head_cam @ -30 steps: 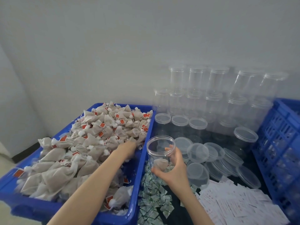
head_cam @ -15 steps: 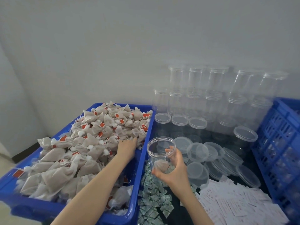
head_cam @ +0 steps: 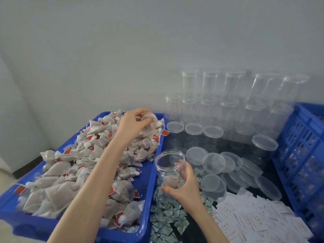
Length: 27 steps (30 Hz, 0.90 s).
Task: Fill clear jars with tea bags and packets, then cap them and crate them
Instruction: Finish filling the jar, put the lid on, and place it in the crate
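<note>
Left hand [head_cam: 133, 123] has lifted, fingers pinching a tea bag [head_cam: 151, 118] (right hand [head_cam: 185, 188] still grips jar [head_cam: 169, 168]).

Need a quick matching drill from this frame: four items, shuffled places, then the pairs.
1. open jar
2. tea bag
3. green packets
4. loose lids

A. held up in the left hand, above the blue tub
B. piled right of the held jar
C. gripped by the right hand
D. heaped beside the tub, below the jar

Pairs: 1-C, 2-A, 3-D, 4-B
</note>
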{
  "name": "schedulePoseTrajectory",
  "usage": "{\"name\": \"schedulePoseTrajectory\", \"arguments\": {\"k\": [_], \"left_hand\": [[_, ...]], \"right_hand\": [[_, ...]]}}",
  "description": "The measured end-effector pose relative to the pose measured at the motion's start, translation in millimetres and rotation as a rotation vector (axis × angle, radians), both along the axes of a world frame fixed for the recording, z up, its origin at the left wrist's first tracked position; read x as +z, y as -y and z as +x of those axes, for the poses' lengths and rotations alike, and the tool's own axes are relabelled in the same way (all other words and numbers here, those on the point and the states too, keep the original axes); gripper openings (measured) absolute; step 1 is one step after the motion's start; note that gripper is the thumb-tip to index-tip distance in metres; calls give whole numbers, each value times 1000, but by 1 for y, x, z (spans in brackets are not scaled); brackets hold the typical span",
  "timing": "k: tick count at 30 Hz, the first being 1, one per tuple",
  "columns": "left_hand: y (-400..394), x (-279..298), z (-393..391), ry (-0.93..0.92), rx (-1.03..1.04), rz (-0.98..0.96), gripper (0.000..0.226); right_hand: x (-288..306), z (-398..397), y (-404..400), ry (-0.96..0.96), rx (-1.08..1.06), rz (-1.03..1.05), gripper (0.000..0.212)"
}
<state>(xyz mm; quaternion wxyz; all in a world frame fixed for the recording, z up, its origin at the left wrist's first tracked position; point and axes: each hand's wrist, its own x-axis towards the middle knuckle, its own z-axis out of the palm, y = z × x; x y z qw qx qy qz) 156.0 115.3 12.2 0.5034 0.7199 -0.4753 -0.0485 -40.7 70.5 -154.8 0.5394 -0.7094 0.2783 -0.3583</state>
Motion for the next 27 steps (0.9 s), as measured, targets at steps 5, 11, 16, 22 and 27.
{"name": "schedulePoseTrajectory", "arguments": {"k": [5, 11, 16, 22, 27], "left_hand": [[-17, 42, -23, 54, -137, -70, 24], [-21, 40, -45, 269, -213, 98, 32], [-8, 10, -66, 456, -427, 412, 22], [13, -16, -80, 709, -532, 713, 25], [10, -17, -50, 377, -502, 500, 11]], "right_hand": [[1, 2, 0, -11, 1, -1, 92], [3, -2, 3, 7, -21, 3, 101], [8, -4, 2, 21, -47, -21, 94], [12, -5, 0, 26, -52, -13, 93], [7, -8, 1, 23, -53, 30, 96]]}}
